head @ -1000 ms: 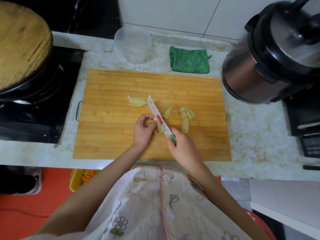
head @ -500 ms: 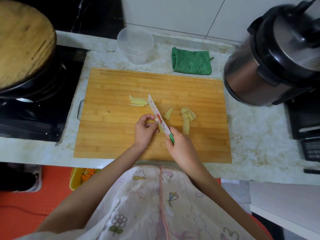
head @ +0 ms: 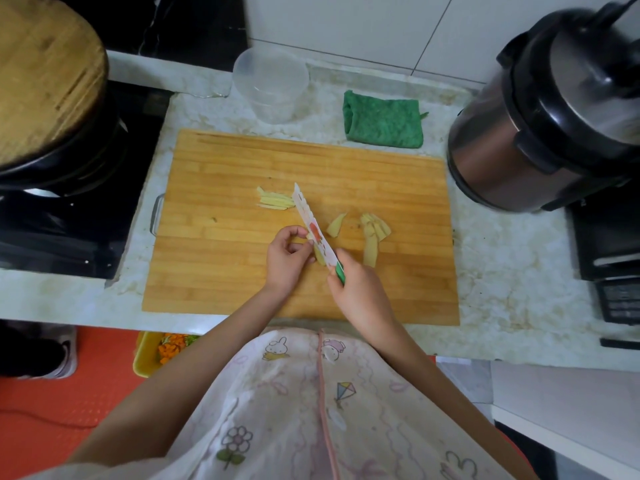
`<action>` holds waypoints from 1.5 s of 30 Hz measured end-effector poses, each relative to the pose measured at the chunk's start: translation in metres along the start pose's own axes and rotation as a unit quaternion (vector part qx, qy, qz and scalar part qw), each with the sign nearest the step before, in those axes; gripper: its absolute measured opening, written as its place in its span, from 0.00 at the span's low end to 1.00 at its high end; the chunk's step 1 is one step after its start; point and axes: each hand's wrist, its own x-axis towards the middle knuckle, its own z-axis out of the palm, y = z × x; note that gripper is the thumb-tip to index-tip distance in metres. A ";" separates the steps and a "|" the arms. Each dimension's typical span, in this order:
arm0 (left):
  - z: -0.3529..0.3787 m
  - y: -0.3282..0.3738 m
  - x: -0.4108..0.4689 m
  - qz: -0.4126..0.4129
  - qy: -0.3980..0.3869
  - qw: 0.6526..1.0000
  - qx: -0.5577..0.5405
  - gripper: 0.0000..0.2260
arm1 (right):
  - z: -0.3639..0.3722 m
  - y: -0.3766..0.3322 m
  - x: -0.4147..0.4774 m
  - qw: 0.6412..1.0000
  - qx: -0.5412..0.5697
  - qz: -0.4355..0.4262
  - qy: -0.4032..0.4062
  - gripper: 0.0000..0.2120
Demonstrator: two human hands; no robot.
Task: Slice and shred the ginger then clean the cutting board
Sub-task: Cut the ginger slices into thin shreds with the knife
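A wooden cutting board (head: pixel 242 278) lies on the marble counter. My right hand (head: pixel 360 292) grips the green handle of a small white patterned knife (head: pixel 313 230), whose blade points away over the board. My left hand (head: pixel 287 258) pinches a ginger slice (head: pixel 318 255) with curled fingers, right against the blade's left side. A small pile of ginger shreds (head: pixel 275 201) lies past the knife tip. Uncut ginger slices (head: pixel 372 233) lie to the right, and one more slice (head: pixel 335 225) sits close to the blade.
A clear plastic container (head: pixel 270 83) and a folded green cloth (head: pixel 382 121) sit behind the board. A pressure cooker (head: pixel 540 112) stands at the right. A black pan with a wooden lid (head: pixel 45 81) sits on the stove at left. The counter edge runs below the board.
Both hands stay at the same spot on the board with the knife against the ginger slice. The view has shifted slightly; nothing else has moved.
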 end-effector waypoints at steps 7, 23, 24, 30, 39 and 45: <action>0.000 -0.001 0.001 -0.014 0.003 1.000 -0.001 0.05 | 0.000 0.001 0.003 1.000 0.005 -0.001 -0.010 0.09; 0.000 0.000 0.001 0.001 -0.006 1.000 -0.005 0.07 | 0.001 0.004 0.009 1.000 0.002 0.005 -0.018 0.11; 0.000 0.000 0.001 0.000 -0.006 1.000 -0.005 0.07 | 0.002 0.004 0.009 1.000 0.000 0.004 -0.019 0.11; 0.000 -0.001 0.001 0.000 -0.001 1.000 -0.007 0.06 | 0.005 0.006 0.011 1.000 -0.012 0.005 -0.020 0.11; 0.004 0.003 -0.001 0.005 0.008 1.000 -0.006 0.06 | 0.003 0.006 0.011 1.000 -0.016 0.002 -0.021 0.12; 0.004 0.003 -0.001 0.003 0.012 1.000 0.014 0.09 | 0.003 0.005 0.009 0.999 -0.023 0.002 -0.022 0.13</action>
